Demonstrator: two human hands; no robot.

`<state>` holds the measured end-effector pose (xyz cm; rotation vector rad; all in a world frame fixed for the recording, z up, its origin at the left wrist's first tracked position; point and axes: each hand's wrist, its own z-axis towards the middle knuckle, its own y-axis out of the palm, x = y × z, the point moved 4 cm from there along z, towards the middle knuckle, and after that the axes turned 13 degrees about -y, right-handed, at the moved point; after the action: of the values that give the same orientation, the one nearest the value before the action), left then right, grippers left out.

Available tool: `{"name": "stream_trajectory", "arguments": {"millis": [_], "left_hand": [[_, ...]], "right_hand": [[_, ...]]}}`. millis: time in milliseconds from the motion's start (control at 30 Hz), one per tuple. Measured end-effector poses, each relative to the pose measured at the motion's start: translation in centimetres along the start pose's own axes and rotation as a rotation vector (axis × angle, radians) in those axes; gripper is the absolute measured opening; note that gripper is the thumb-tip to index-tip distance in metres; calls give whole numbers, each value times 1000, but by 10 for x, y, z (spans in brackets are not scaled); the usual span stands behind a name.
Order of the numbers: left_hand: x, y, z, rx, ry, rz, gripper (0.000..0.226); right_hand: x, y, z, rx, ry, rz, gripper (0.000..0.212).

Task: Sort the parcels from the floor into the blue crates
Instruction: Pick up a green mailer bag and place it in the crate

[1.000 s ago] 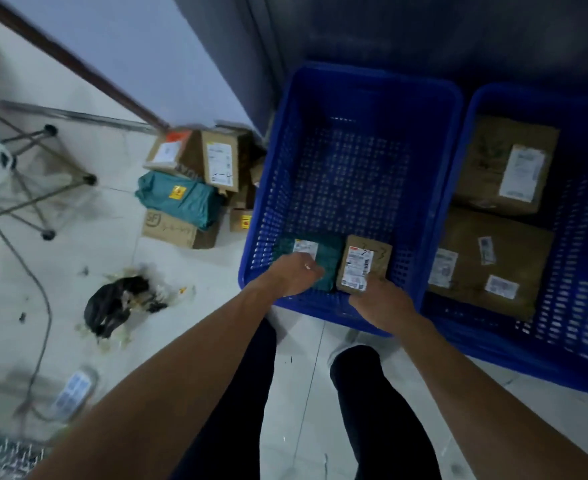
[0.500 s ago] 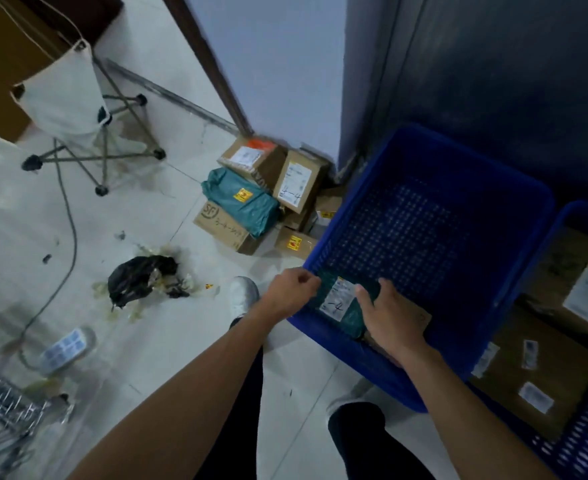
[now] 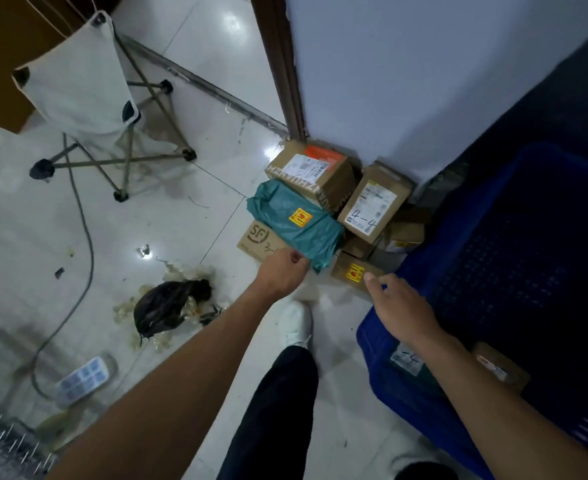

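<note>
Against the wall corner lies a pile of parcels: a teal bag parcel (image 3: 292,220) on an SF box (image 3: 259,239), a box with an orange label (image 3: 315,171), a box marked 4-4 (image 3: 372,207) and a small box with a yellow sticker (image 3: 349,271). My left hand (image 3: 283,271) has its fingers curled on the teal bag's near corner. My right hand (image 3: 403,306) hovers with loose fingers over the blue crate's corner (image 3: 372,336), its fingertips just short of the small box. In the crate lie a teal parcel (image 3: 406,362) and a small cardboard box (image 3: 500,370).
A folding stool (image 3: 88,98) stands at the far left. A torn black rubbish bag (image 3: 171,306) with scraps lies on the tiles to the left of my white shoe (image 3: 297,323). A cable (image 3: 84,237) runs to a power strip (image 3: 84,375). A wire rack (image 3: 1,445) fills the bottom left corner.
Both hands left the two parcels in the crate and moved left. The left hand reached the teal bag on the floor pile; the view swung left with them.
</note>
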<state>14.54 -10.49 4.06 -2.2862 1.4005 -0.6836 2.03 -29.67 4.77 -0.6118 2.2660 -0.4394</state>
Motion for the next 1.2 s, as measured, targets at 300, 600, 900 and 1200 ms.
{"name": "stream_trajectory", "arguments": {"millis": [300, 600, 900, 1200], "left_hand": [[-27, -32, 146, 63, 86, 141, 46], [-27, -49, 245, 125, 61, 164, 64], [-29, -37, 286, -68, -117, -19, 51], [-1, -50, 274, -9, -88, -49, 29]], "right_hand": [[-3, 66, 121, -57, 128, 36, 48], [18, 110, 205, -17, 312, 237, 55], [28, 137, 244, 160, 508, 803, 56], [14, 125, 234, 193, 517, 840, 39]]}}
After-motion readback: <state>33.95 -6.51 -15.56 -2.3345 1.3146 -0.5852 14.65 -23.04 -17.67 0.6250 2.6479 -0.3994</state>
